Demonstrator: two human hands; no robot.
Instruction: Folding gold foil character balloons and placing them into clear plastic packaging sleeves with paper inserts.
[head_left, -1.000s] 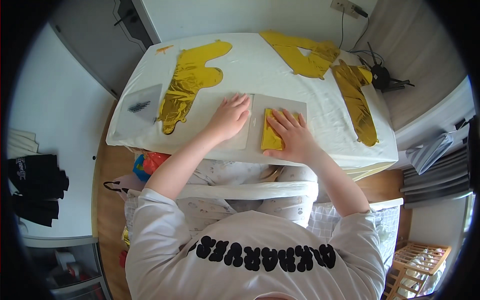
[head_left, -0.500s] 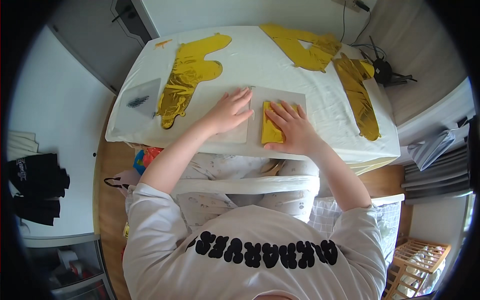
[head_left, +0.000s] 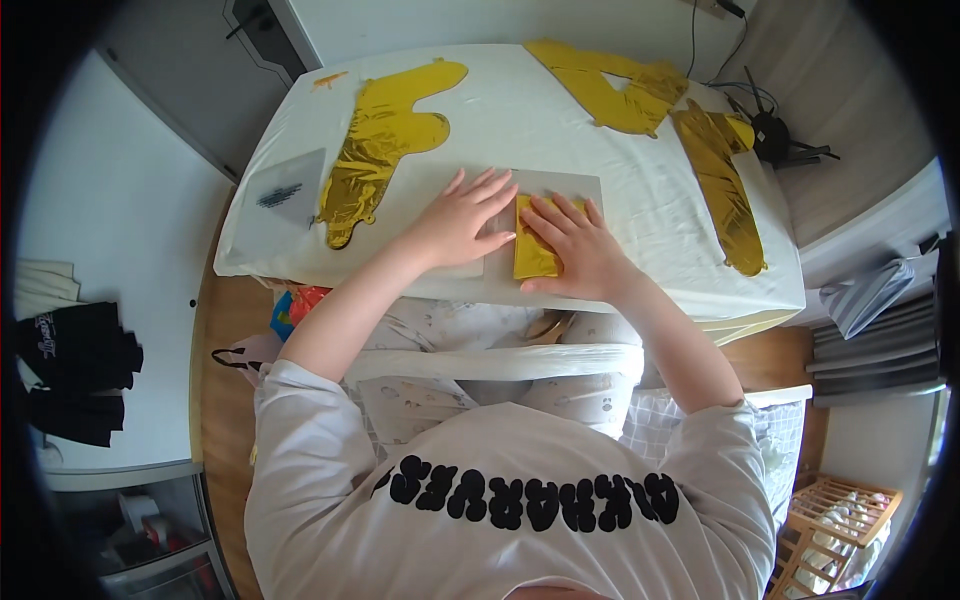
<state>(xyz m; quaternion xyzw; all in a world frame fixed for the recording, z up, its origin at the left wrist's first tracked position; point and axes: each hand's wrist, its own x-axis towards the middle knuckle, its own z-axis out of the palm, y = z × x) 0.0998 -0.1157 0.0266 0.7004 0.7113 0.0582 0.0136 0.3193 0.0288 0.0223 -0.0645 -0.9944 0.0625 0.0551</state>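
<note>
A gold foil balloon folded into a small rectangle lies on a flat grey plastic sleeve near the table's front edge. My right hand rests on the folded foil, its fingers spread and covering the upper right part. Beside it, my left hand lies flat over the sleeve's left side, fingers stretched and fingertips close to the foil's left edge. A pale flap left of the sleeve is partly under my left hand and forearm.
Flat gold foil balloons lie farther off: an F-like one at left, an angular one at the back and a long one at right. A clear pouch with dark pieces sits front left; a black router stands far right.
My left hand has slid right, toward the folded foil. The sleeve and the foil under my right hand have shifted slightly left. Both hands stay spread.
</note>
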